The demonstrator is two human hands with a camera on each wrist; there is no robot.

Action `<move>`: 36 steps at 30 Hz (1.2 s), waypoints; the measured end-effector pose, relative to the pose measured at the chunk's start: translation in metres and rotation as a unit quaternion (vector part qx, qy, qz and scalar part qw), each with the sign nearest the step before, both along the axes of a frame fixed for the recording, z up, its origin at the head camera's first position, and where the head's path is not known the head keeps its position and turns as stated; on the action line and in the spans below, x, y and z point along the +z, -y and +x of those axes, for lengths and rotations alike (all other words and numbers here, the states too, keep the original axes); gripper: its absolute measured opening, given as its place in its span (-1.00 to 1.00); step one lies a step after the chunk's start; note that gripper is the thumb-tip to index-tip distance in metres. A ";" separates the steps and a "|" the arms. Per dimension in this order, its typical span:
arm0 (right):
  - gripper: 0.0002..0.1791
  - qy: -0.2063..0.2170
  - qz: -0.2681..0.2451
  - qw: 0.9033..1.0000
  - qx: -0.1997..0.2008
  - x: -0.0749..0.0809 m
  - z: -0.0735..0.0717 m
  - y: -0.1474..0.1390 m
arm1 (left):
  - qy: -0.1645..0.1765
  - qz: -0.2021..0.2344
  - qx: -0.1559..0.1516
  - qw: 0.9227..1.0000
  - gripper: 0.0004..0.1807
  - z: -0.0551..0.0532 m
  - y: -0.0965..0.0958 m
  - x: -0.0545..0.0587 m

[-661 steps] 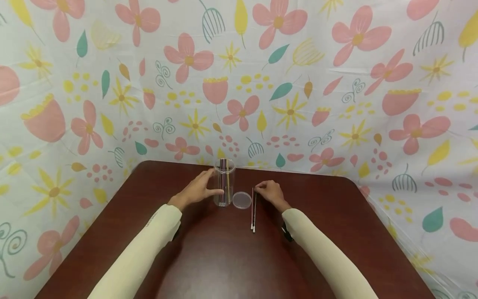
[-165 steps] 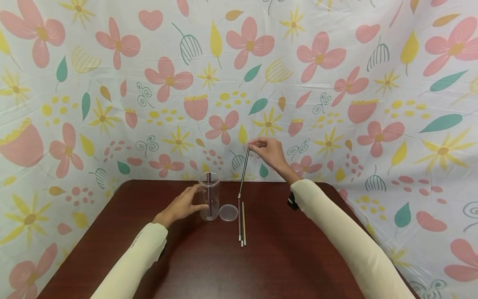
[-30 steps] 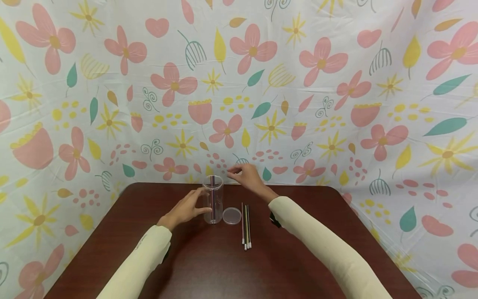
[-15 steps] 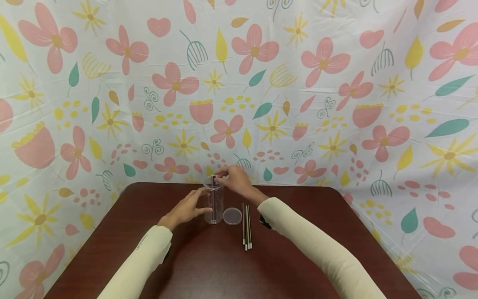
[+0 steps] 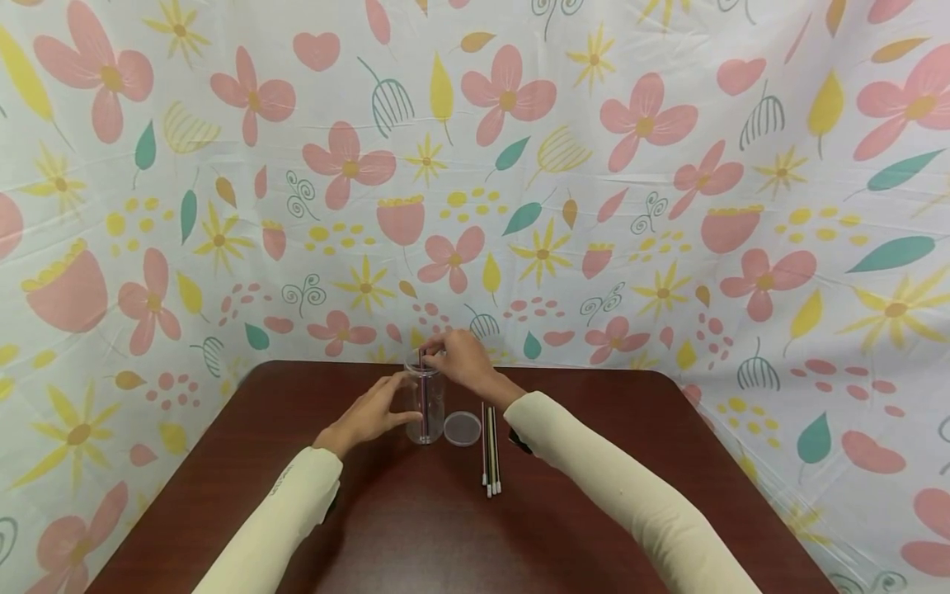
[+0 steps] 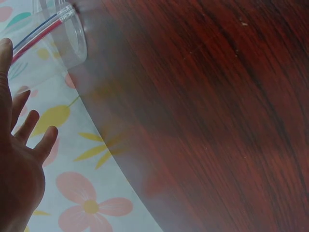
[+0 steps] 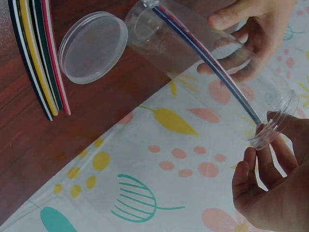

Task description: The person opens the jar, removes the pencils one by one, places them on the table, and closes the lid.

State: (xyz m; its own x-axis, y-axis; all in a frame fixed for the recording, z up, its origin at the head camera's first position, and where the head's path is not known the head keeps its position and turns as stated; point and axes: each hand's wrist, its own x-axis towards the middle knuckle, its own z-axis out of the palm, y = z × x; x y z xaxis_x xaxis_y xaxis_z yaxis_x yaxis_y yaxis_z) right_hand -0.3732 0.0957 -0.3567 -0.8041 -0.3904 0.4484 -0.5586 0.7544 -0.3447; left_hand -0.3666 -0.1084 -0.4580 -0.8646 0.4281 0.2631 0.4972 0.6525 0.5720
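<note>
A clear plastic jar [image 5: 436, 404] stands upright near the table's back edge, its mouth uncovered. Inside lean two pencils [image 7: 212, 67], one blue and one red. My left hand [image 5: 367, 417] holds the jar from the left, thumb in front and fingers round the far side. At the mouth, my right hand [image 5: 466, 360] pinches the top of a pencil between thumb and fingertips; which of the two is unclear. The clear round lid [image 5: 463, 429] lies flat just right of the jar. Beside it, several pencils [image 5: 491, 454] lie in a row, white erasers toward me.
The dark reddish-brown wooden table [image 5: 416, 528] has rounded far corners. A white flower-printed cloth [image 5: 475, 181] hangs right behind its back edge and along the sides.
Over the last second my right hand has come left and down to the jar's mouth. Compared with the oldest frame, more pencils lie on the table and fewer stand in the jar.
</note>
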 end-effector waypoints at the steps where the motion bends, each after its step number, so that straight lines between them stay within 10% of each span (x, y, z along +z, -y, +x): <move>1: -0.84 0.000 0.000 1.000 0.001 0.000 0.000 0.000 | 0.000 -0.001 0.000 1.000 -0.24 0.000 0.000 0.000; 36: -0.89 -0.028 -0.057 0.998 0.023 0.016 0.004 -0.009 | -0.001 -0.018 0.009 1.000 -0.21 0.000 -0.001 0.000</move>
State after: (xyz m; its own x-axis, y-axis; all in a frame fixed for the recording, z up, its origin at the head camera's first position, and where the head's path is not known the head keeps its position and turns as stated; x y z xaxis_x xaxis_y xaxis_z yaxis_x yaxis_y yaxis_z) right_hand -0.3689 0.1050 -0.3411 -0.7584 -0.3709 0.5360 -0.6132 0.6847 -0.3938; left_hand -0.3663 -0.1075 -0.4580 -0.8716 0.4226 0.2484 0.4863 0.6815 0.5468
